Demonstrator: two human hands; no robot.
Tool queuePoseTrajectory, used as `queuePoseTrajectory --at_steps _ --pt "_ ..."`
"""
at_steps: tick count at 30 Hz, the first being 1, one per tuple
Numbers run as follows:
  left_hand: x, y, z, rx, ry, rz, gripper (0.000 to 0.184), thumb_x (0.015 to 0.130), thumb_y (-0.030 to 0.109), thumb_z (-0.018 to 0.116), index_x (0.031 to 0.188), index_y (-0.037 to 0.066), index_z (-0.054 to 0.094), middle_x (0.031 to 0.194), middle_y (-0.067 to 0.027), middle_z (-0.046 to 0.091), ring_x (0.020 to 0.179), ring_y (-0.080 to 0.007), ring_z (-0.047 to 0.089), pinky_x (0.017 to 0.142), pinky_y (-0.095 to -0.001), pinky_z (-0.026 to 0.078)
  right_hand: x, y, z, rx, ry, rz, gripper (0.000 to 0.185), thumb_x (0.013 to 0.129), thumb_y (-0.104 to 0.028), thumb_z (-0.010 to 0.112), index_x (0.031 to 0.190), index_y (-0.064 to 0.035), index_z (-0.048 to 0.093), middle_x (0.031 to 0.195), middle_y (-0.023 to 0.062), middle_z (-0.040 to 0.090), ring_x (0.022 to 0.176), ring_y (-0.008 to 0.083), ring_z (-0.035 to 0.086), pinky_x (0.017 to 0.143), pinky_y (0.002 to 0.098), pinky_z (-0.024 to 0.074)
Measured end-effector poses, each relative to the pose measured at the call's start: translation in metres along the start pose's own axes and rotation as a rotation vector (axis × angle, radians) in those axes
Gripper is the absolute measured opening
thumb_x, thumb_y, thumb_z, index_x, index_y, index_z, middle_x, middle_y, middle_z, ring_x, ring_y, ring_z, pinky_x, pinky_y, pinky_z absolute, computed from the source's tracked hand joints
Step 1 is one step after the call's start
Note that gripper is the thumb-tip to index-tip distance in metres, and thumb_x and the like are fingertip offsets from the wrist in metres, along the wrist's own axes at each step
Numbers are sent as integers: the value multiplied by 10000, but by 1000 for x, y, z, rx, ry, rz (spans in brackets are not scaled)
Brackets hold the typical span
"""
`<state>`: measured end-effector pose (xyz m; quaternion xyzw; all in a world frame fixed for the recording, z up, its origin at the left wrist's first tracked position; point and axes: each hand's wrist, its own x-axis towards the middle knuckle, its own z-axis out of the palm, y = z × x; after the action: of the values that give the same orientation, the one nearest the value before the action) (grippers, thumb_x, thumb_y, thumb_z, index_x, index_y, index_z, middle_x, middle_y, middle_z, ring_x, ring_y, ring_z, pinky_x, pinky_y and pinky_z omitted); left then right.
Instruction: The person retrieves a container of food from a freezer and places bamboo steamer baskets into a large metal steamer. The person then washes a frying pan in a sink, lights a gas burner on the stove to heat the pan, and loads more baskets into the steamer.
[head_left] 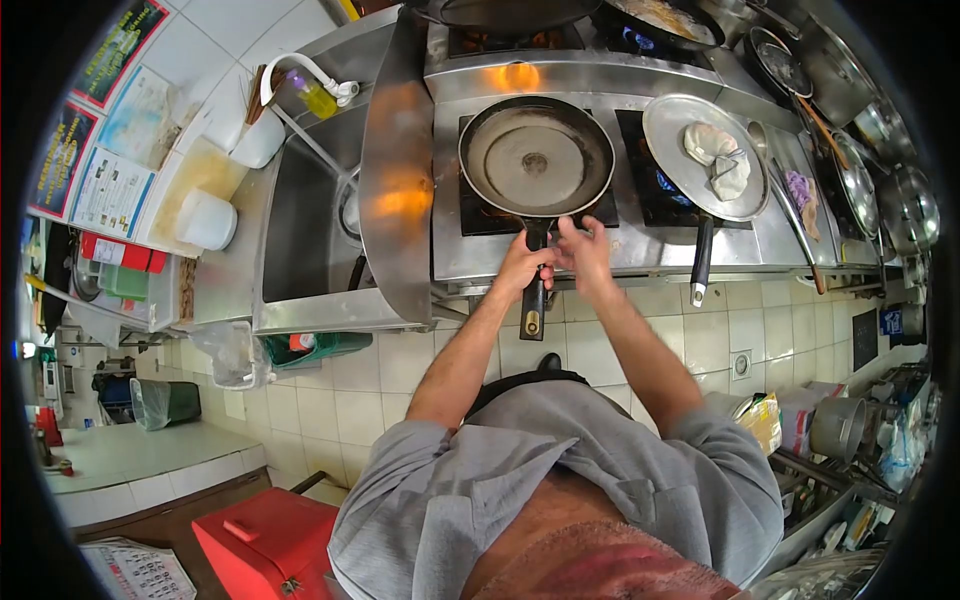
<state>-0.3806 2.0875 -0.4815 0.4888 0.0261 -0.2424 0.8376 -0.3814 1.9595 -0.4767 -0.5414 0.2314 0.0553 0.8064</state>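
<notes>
A black frying pan (536, 160) with a worn grey inside sits over the front left burner, its handle pointing towards me. My left hand (523, 264) is wrapped round that handle. Just right of the handle is my right hand (584, 248), close to the pan's rim, its fingers apart and partly bent; nothing shows in them. On the front right burner, where a blue flame burns, a round metal lid (665, 135) covers another pan, whose black handle (703, 255) points at me. A crumpled white cloth (720, 160) lies on the lid.
Behind stand a dark pan (510, 12) and a pan of frying food (665, 18) over flames. A steel partition (395, 190) divides stove from sink (310, 240). Long utensils (795, 215) lie at the right. A red box (265, 545) stands at lower left.
</notes>
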Motion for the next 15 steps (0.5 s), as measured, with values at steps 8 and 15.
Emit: queuePoseTrajectory --at_steps 8,15 --pt "-57 90 4 957 119 218 581 786 274 678 1254 36 428 819 -66 612 736 -122 581 660 -275 473 -79 35 22 -129 -204 219 511 712 -166 706 1080 -43 372 755 48 493 642 146 527 513 301 427" --pt "-74 277 -159 516 493 782 229 887 172 555 1038 0 542 733 -50 569 594 -103 524 530 -227 438 -78 54 30 -237 -123 28 325 690 -20 596 958 -42 415 599 19 466 413 123 465 369 273 381"
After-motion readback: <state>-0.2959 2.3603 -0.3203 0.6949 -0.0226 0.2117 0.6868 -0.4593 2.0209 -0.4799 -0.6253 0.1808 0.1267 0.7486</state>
